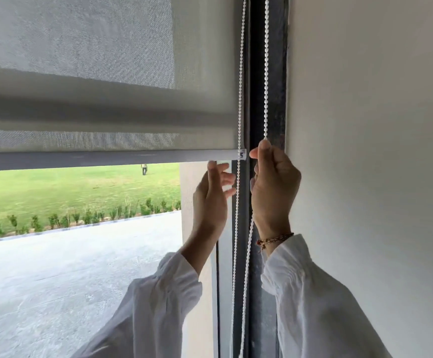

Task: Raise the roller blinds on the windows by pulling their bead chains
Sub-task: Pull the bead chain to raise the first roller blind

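The bead chain hangs as a vertical loop along the dark window frame, its long axis up and down. The right strand is pinched high by the right hand — probably so a long downward pull is possible. The left hand is held beside the left strand, fingers apart, gripping nothing. The roller blind is partly raised — its bottom bar lies level.

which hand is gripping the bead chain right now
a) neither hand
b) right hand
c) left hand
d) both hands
b, the right hand is pinched shut on the right strand of the bead chain, while the left hand is open beside the left strand with its fingers spread, not closed on it.
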Available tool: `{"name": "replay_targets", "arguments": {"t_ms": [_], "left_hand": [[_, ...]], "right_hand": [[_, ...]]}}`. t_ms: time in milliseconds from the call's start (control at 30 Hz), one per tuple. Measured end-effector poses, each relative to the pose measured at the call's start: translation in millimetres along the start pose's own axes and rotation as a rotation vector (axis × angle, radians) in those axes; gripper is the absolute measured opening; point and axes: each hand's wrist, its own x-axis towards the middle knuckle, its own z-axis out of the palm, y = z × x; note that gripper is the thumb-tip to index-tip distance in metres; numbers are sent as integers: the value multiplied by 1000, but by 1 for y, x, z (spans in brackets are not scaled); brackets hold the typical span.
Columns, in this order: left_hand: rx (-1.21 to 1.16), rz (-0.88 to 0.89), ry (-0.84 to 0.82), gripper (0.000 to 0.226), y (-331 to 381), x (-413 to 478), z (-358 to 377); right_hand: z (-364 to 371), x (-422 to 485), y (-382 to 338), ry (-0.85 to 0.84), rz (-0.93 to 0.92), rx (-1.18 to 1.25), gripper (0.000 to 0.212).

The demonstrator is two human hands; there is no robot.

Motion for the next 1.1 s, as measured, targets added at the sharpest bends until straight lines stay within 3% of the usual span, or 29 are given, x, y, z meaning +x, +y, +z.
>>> {"name": "replay_targets", "arguments": {"t_ms": [233, 367, 567, 800, 1100], "left_hand": [[-231, 32, -261, 37, 98, 45, 30], [-266, -24, -248, 28, 115, 51, 47], [-216, 173, -95, 35, 107, 47, 55], [-101, 172, -78, 35, 59, 19, 35], [11, 61, -141, 32, 3, -35, 17]], "right_hand": [[-8, -33, 18, -12, 69, 36, 25], [-6, -44, 16, -42, 25, 2, 25], [-14, -37, 19, -88, 1, -54, 23], [-25, -8, 5, -66, 285, 128, 50], [2, 44, -52, -304, 378, 428, 15]]}}
